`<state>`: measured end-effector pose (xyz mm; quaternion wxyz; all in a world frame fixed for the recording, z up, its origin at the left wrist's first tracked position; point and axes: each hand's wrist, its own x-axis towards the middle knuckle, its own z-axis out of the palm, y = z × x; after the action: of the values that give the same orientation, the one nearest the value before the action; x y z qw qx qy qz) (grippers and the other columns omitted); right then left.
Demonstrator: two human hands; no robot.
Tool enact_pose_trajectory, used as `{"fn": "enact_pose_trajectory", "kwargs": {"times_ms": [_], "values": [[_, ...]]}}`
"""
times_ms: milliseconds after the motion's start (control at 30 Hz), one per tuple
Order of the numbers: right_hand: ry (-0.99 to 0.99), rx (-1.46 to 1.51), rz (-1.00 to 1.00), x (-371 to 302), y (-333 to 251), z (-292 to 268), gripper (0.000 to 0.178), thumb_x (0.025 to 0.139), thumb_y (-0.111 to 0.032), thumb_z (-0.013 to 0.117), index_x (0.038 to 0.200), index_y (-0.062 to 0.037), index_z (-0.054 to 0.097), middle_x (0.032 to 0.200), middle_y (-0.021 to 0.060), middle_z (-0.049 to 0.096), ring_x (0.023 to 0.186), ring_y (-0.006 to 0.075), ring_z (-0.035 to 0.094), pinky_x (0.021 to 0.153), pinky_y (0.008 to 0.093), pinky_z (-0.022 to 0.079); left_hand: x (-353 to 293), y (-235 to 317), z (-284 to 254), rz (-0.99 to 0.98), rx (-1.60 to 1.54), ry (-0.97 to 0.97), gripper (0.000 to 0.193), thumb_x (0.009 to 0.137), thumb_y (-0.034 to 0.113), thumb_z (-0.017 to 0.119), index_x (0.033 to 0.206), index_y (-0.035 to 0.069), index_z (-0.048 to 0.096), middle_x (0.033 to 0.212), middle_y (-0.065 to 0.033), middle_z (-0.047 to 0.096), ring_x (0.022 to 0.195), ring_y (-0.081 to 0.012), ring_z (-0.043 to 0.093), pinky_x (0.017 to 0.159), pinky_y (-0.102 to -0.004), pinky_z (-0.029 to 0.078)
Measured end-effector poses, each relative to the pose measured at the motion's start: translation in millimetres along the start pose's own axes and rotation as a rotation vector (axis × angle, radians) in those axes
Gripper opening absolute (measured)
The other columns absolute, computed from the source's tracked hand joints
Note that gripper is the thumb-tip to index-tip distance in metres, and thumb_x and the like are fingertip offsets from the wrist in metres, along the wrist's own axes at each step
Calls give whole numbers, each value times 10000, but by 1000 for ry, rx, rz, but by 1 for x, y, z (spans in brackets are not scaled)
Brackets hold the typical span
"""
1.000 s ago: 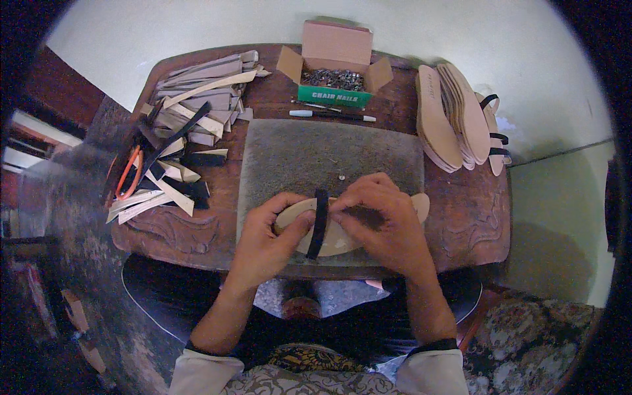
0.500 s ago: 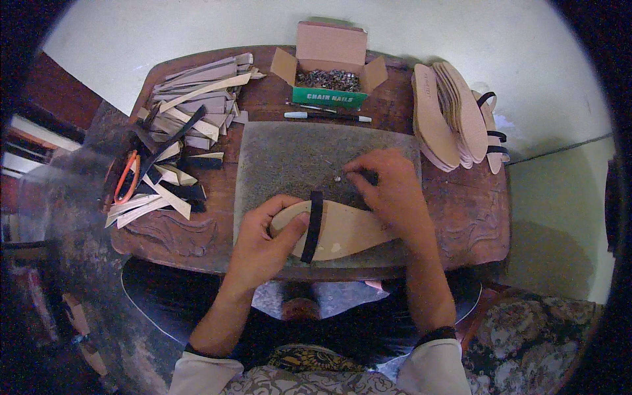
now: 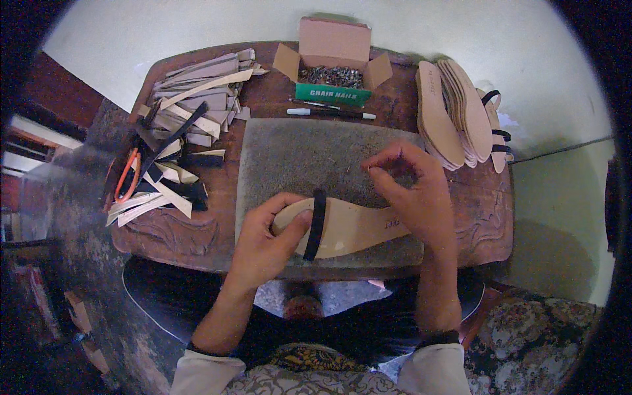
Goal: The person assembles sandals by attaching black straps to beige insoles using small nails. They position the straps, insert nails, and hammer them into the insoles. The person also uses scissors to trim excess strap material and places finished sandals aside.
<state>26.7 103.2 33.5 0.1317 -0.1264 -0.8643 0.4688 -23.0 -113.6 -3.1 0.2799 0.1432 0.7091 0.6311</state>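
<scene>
My left hand grips the rounded end of a tan sandal sole, thumb on top and fingers around the far edge. A black strap crosses the sole just beside the thumb. The sole lies over a grey mat. My right hand hovers over the mat's right part and the sole's other end, thumb and forefinger pinched together. Whatever is between those fingertips is too small to make out. A tiny sliver rests on the mat to the left of the pinch.
An opened green box of nails stands at the back, a black-and-white pen before it. Leather strips pile up at left, near orange-handled scissors. Stacked soles and strapped sandal pieces occupy the right of the wooden table.
My right hand has moved right and its thumb and forefinger have closed. The small shiny thing by its fingertips no longer shows on the mat. My left hand keeps its grip.
</scene>
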Motion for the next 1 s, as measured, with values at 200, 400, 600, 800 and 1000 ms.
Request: {"fn": "enact_pose_trajectory", "kwargs": {"times_ms": [200,400,600,800,1000], "values": [[-75,157,87,-21,-15,6,191,782,-71,716,932,-39,602,833,91,677,814,151,669,731,295,524,1,-1,3,13,-100,-12,145,926,124,621,1020,13,632,829,11,634,749,-36,552,625,-206,454],[-145,41,-50,-28,-14,10,154,807,-90,716,943,-35,672,871,88,685,811,186,670,739,308,517,1,-2,2,31,-101,-8,151,928,122,618,1024,7,632,852,0,641,773,-53,568,651,-217,469],[-121,-17,-148,-27,-12,14,159,802,-86,711,950,-34,690,890,93,685,857,218,656,766,318,498,0,-2,1,47,-74,-8,153,922,109,623,1033,5,633,867,-10,650,795,-57,571,671,-222,472],[-126,37,-108,-19,-8,24,160,795,-129,711,938,-60,687,908,110,677,893,298,655,807,375,511,-1,2,0,63,-20,-36,161,919,91,623,1051,-2,634,894,-19,656,831,-67,580,691,-230,486],[-165,35,-157,-12,-6,27,140,803,-129,701,922,-57,683,896,114,675,880,302,652,803,383,507,-1,2,-1,43,-62,-57,219,916,84,631,1117,-2,637,951,-36,671,883,-80,596,727,-231,506]]}}
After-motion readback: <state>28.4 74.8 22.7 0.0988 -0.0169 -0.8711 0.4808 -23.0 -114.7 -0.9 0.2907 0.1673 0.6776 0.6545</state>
